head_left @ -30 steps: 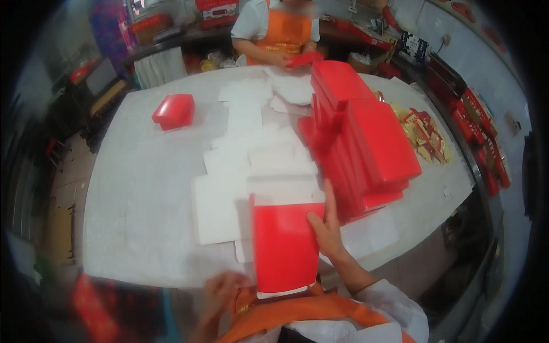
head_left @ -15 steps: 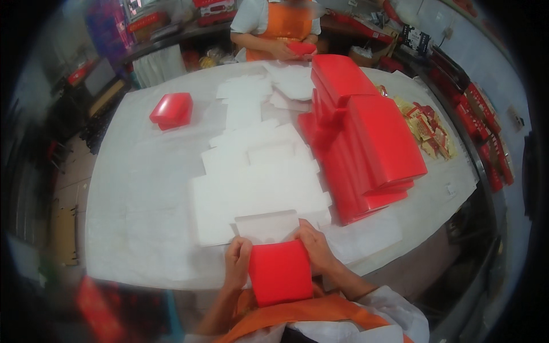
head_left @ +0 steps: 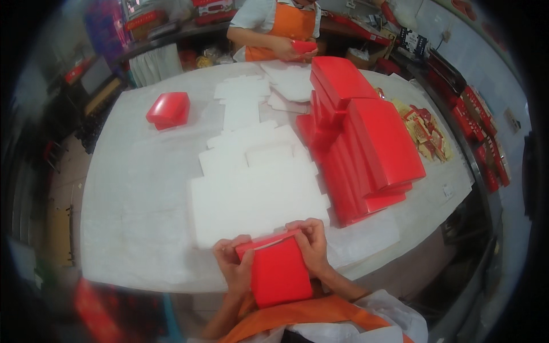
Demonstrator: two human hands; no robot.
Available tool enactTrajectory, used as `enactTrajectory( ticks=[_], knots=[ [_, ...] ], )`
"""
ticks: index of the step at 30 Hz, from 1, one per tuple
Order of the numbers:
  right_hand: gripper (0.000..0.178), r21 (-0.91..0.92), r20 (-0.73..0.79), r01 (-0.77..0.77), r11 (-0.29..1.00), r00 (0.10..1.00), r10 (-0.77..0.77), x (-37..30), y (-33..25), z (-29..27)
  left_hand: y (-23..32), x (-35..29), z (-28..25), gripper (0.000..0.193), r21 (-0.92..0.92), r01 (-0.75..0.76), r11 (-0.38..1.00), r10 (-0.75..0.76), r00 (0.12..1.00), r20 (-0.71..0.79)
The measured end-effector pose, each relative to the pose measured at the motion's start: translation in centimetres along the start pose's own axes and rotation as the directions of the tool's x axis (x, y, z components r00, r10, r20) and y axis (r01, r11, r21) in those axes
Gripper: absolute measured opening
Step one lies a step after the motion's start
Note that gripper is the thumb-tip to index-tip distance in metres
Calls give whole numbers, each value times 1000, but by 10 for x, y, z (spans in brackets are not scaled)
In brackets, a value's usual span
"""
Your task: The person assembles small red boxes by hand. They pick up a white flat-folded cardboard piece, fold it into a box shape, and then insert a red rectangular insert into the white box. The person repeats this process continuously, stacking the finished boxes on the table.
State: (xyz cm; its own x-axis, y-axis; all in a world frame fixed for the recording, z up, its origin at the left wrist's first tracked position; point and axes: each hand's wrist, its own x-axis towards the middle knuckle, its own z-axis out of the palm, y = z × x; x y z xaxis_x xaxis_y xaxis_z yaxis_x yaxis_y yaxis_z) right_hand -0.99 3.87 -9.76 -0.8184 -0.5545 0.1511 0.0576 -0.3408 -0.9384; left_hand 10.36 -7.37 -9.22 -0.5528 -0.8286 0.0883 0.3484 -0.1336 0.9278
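A red cardboard box [head_left: 280, 274] rests against my front at the table's near edge. Its far flap is folded up and over, with a thin pale edge showing along it. My left hand [head_left: 235, 260] pinches the flap's left corner, thumb on the near side. At the right corner, my right hand [head_left: 310, 246] grips the same flap with bent fingers. Just beyond the box lie flat white card sheets [head_left: 257, 200], stacked and overlapping. To the right of these stands a pile of red box pieces [head_left: 383, 143].
A single red box [head_left: 169, 110] sits at the far left of the table. Wrapped packets in yellow and red [head_left: 428, 131] lie at the right. Across the table a person in an orange apron [head_left: 286, 28] holds a red piece. Shelves with red packages [head_left: 486, 137] line the right wall.
The box's far flap, upright with its white inside showing before, is now folded toward me, red side up. Both my hands have shifted onto its corners.
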Motion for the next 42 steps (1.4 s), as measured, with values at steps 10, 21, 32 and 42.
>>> enactTrajectory(
  ticks=[10, 21, 32, 42],
  knots=[
    [12, -335, 6, -127, 934, 991, 136, 16, -24, 2, 11, 16, -1, 12, 432, -14, 902, -68, 983, 173],
    [13, -12, 68, -273, 962, 960, 273, 11, -23, 1, 11, 6, 1, 12, 343, 80, 936, -122, 987, 102],
    [21, -112, 113, -418, 902, 896, 429, 25, -34, 2, 6, 7, 6, 14, 319, 66, 945, -113, 985, 130],
    [23, -262, 127, -402, 877, 887, 444, 34, -38, 0, 7, 6, 7, 12, 331, 93, 939, -130, 987, 91]
  ],
)
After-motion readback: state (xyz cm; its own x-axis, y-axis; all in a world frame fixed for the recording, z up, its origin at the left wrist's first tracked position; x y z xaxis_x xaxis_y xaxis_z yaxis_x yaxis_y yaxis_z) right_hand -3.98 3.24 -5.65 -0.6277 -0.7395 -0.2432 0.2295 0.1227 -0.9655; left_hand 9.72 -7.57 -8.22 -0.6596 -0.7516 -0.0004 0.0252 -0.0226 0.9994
